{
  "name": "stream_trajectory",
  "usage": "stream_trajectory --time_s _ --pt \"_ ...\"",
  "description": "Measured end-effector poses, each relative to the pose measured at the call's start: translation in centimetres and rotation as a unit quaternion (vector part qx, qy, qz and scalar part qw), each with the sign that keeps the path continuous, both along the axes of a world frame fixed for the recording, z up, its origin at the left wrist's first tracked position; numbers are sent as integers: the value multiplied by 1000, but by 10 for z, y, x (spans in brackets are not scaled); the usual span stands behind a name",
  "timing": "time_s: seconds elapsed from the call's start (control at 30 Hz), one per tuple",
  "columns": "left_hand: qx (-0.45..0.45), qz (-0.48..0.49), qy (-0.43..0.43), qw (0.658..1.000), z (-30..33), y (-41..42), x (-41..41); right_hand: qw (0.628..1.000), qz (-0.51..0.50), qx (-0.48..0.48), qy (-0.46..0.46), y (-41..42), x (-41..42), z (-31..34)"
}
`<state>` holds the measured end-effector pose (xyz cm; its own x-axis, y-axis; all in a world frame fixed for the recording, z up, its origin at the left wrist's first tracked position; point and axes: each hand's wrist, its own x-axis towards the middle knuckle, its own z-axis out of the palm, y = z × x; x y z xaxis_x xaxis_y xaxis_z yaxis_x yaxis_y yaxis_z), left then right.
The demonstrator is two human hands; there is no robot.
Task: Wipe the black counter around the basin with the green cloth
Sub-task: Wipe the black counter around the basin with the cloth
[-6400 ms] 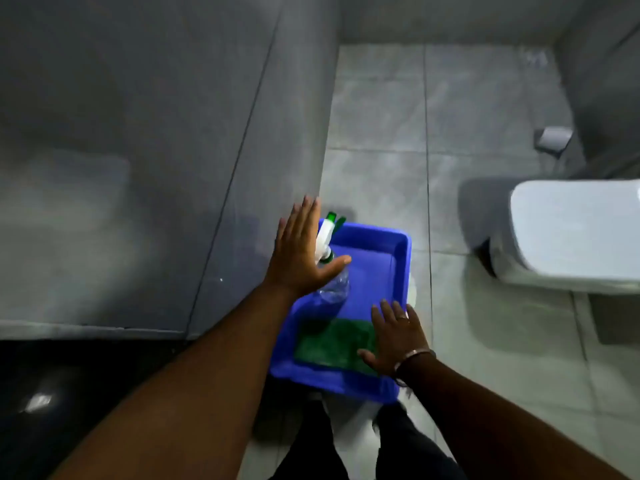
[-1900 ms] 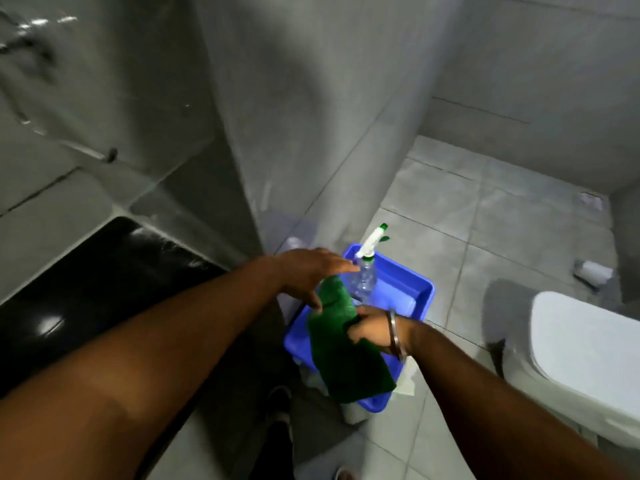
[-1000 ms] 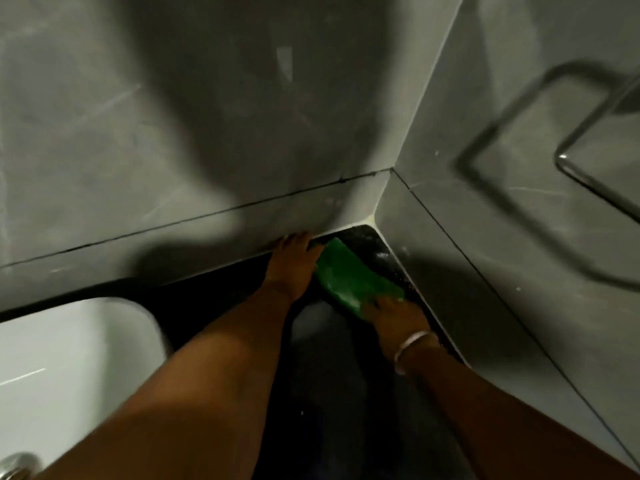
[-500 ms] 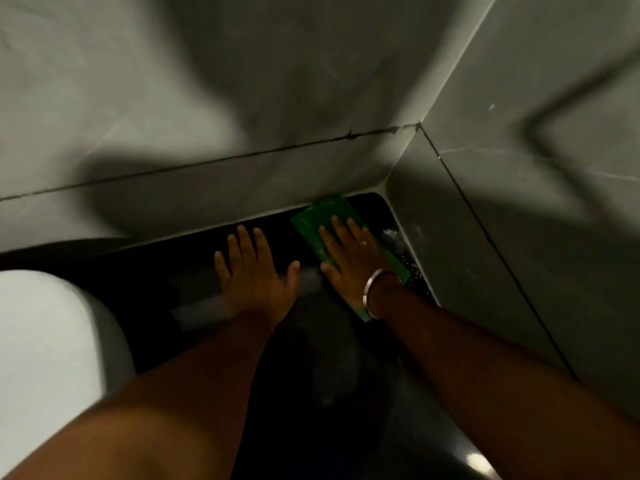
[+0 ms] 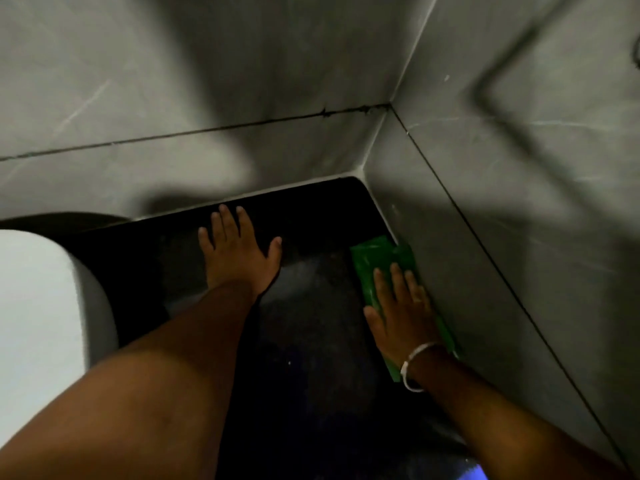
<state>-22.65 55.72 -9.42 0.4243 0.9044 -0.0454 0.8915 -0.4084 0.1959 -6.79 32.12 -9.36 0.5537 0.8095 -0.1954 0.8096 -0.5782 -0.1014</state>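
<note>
1. Two hands lie flat on the black surface (image 5: 311, 341), and each seems to have its own job.
2. The right hand (image 5: 401, 317) is spread wide, palm down, on the green cloth (image 5: 377, 261). It pins the cloth rather than gripping it, which suits wiping: a flat palm presses the whole pad against the surface.
3. The green cloth lies along the right edge of the surface, touching the foot of the right wall (image 5: 502, 237), with its far end short of the back corner. Working it along this seam is probably meant to catch grime where surface and wall meet.
4. The left hand (image 5: 239, 254) is also open, fingers splayed and holding nothing, planted near the back wall (image 5: 207, 98) between the cloth and the white basin (image 5: 38, 306). Most likely it props the body during the reach.
5. The surface is dark and the light is poor, so I cannot say whether it is wet or already clean. The strip beside the basin looks not yet covered by the cloth.
6. A pale bangle (image 5: 415, 365) sits on the right wrist, clear of the cloth's middle.
</note>
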Motion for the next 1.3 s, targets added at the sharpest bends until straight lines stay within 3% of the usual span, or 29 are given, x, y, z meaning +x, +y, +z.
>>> stream_trajectory --time_s 0.1,0.27,0.37,0.47,0.67,0.77,1.07,1.17,1.3 --pt "-2 -4 -6 1000 1 1 0 999 -26 -35 -4 33 11 2" --pt "16 -7 -8 1000 -10 5 0 999 -16 -19 -24 151 50 -1" --pt "19 -7 0 1000 -12 6 -1 999 -1 -15 -41 173 56 0" --pt "5 -9 5 1000 -8 5 -1 1000 8 -14 -22 124 37 1" --pt "-14 -12 -2 1000 -3 4 -1 999 4 -39 -9 -64 -40 10" --pt "-13 -8 -7 1000 -4 4 0 999 11 -52 -6 -57 -29 9" --pt "10 -17 -10 1000 -14 8 0 997 14 -24 -70 127 47 -3" --pt "14 -24 -20 999 -13 7 -1 997 14 -25 -72 101 41 -1" --pt "3 -39 -15 999 -7 7 -8 1000 -23 -1 -20 -30 -10 7"
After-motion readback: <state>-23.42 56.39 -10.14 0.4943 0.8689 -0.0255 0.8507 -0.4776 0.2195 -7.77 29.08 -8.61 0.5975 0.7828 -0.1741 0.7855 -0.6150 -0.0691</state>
